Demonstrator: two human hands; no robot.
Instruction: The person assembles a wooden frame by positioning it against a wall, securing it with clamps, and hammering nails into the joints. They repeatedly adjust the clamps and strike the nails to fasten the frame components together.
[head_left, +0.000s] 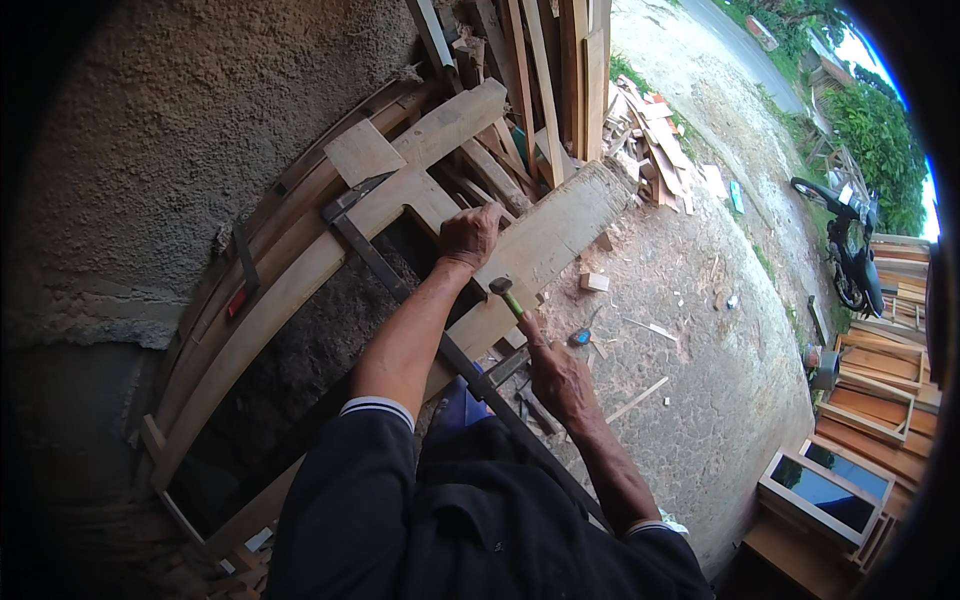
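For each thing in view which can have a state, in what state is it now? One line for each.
Left hand: closed; whether it holds something is hidden.
Right hand: closed around the hammer.
Hammer: held, head up from the fist.
Bar clamp: set across the wooden frame; tightness cannot be told.
Wooden frame: bare, unpainted.
Motorcycle: parked, no rider.
Window frame: dark panes fitted.
Wood scraps: heaped loosely.

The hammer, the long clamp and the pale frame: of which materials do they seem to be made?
Hammer: dark grey head, probably metal by its colour; green handle, material unclear. Clamp: likely steel, dark and dull, judging by its slim, straight bar. Frame: wood, apparently unvarnished, from its pale, matte surface.
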